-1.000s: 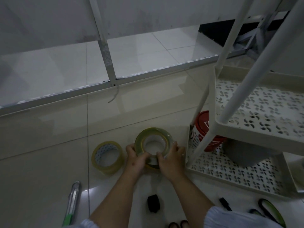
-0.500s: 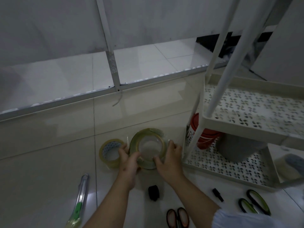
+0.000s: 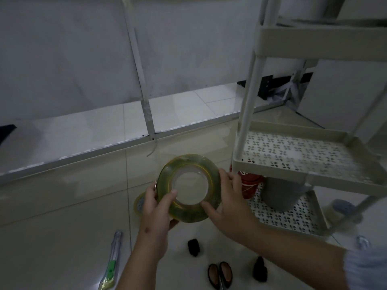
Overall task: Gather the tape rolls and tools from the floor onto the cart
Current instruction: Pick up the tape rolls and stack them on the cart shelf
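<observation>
A: Where's the tape?

B: Up off the floor, held in both hands. It looks like a stack of clear rolls with a yellowish edge, hollow core facing the camera. The left hand grips its 9 o'clock side, thumb curled over the rim toward the core. The right hand grips from 3 to 5 o'clock, thumb lying across the lower face, fingers wrapped behind the edge.

A: And the cart?

B: The cart stands at 3 o'clock from the stack, near it but not touching. Its middle shelf is perforated. On the bottom shelf sit a red tub and a grey pot.

A: What lies on the tiles?

B: A second roll peeks out at 9 o'clock, half hidden behind the left hand. A cutter with a green slider lies at 7 o'clock. Black-handled scissors lie at 6 o'clock, between the forearms. A small black piece sits just above them, and another black piece at 5 o'clock; I can't tell what either is.
</observation>
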Demonstrator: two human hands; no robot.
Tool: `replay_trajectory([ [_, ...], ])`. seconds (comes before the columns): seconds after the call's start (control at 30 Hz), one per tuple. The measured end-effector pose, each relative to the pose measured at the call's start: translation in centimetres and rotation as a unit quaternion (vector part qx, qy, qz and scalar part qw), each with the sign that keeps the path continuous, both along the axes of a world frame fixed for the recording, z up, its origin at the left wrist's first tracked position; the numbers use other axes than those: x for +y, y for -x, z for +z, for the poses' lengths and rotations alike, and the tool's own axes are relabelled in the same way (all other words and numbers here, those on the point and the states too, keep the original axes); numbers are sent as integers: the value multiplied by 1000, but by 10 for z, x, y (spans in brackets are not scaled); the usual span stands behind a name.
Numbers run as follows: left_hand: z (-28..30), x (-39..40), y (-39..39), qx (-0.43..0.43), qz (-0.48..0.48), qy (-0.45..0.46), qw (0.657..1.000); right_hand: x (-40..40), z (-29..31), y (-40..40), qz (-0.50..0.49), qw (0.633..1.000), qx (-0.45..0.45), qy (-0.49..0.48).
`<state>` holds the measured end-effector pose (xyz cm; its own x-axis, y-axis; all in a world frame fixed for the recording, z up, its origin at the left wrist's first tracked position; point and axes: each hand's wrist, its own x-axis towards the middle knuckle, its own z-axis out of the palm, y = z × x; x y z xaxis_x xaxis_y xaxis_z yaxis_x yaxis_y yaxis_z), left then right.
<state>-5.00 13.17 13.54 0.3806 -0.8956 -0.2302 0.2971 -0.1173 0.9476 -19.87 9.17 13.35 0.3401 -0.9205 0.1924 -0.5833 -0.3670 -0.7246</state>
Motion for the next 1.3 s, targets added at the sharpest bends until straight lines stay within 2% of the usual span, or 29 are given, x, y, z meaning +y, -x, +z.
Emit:
replay_trajectory([
  [0.13, 39, 19, 24, -17, -41, 47, 998, 25, 33, 39, 31, 999, -2, -20],
  [0.23, 57, 27, 51, -36, -91, 80, 992, 38, 48, 72, 1, 999, -33, -26],
  [0.33, 65, 23, 79, -53, -128, 94, 986, 41, 55, 105, -45, 998, -35, -6],
  [0.43, 66, 8, 110, -68, -152, 109, 980, 35, 57, 133, -66, 997, 6, 28],
  [0.6, 69, -25, 163, -72, -244, 136, 957, 17, 67, 173, -137, 985, 29, 100],
  [0.77, 77, -83, 201, -123, -301, 83, 942, -17, 69, 204, -210, 969, 14, 133],
  [1.0, 71, -148, 232, -190, -333, -34, 923, -63, 61, 221, -268, 962, 55, 22],
  [1.13, 61, -168, 244, -166, -334, -41, 927, -82, 56, 227, -279, 959, 49, -15],
  [1.3, 50, -178, 255, -127, -359, -60, 923, -93, 63, 237, -276, 945, 145, -98],
])
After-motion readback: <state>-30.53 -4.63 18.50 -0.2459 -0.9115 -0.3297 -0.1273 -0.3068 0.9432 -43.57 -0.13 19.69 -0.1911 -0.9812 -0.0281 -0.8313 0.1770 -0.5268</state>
